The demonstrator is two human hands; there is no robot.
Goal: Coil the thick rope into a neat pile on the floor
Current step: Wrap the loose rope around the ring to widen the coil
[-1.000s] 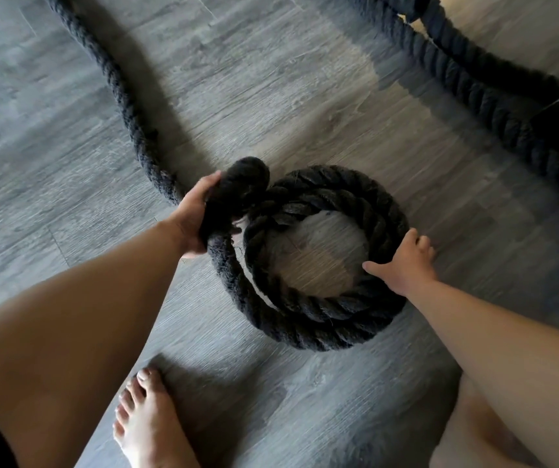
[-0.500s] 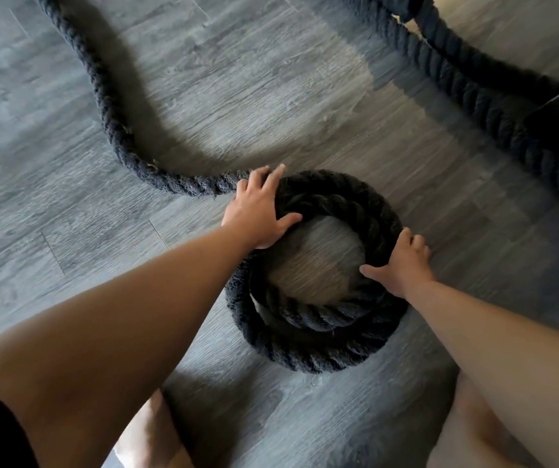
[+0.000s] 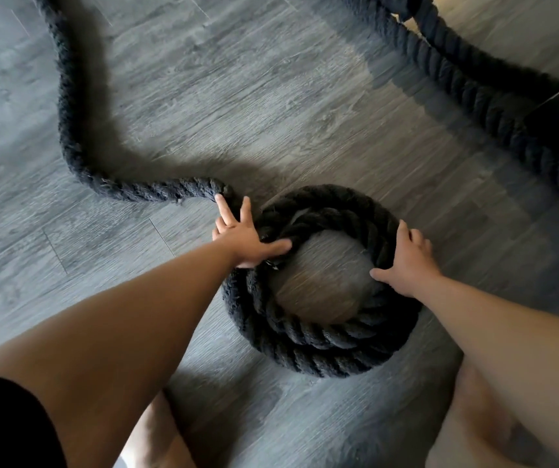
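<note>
Grey floor [image 3: 271, 113]; left hand [image 3: 246, 239] splayed on rope [image 3: 305, 346]

No lettering, label, brand mark or number can be read anywhere: none on the thick black twisted rope [image 3: 322, 336], none on the grey wood-grain plank floor [image 3: 237, 113].
</note>
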